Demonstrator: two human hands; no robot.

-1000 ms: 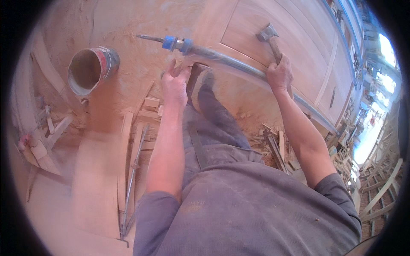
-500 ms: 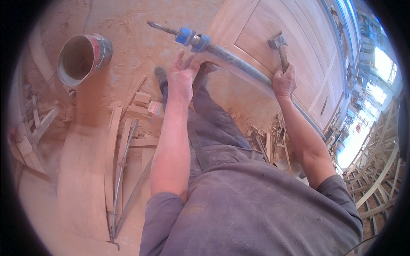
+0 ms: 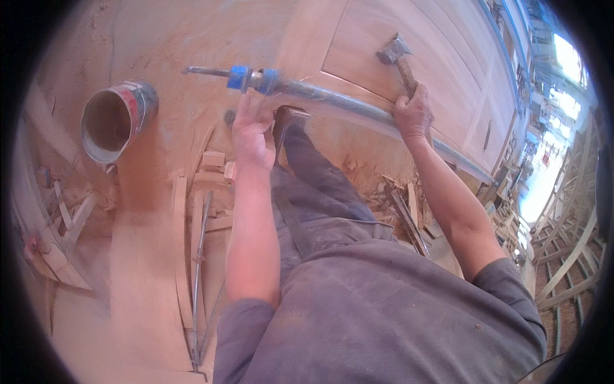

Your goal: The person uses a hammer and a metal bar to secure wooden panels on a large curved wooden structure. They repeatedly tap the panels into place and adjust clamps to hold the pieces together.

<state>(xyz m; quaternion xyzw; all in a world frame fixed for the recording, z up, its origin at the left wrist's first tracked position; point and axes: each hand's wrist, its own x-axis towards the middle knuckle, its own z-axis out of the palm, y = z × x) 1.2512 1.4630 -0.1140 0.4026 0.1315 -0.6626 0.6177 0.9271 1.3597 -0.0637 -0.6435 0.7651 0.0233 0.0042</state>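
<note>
A long metal pipe clamp [image 3: 332, 96] with a blue head and threaded screw lies along the near edge of a wooden panelled door [image 3: 384, 70]. My left hand [image 3: 254, 131] is raised to the underside of the blue clamp head, its fingers bent against it; where the fingertips end is partly hidden. In my right hand [image 3: 416, 115] is the wooden handle of a hammer [image 3: 393, 50], its metal head up over the door panel. That same hand rests at the pipe, though whether it also grips the pipe cannot be made out.
A dirty bucket [image 3: 115, 121] lies tilted on the dusty floor at left. Wood offcuts [image 3: 214, 160], a curved board [image 3: 144, 275] and a thin metal rod [image 3: 201, 256] are beside my legs. More scrap wood [image 3: 409, 211] lies under the door; wooden strips [image 3: 575, 256] fill the right side.
The whole view has shifted, so door, clamp and hammer appear further left. My left hand's fingers, spread before, are now closer together against the clamp head. The right hand keeps the hammer.
</note>
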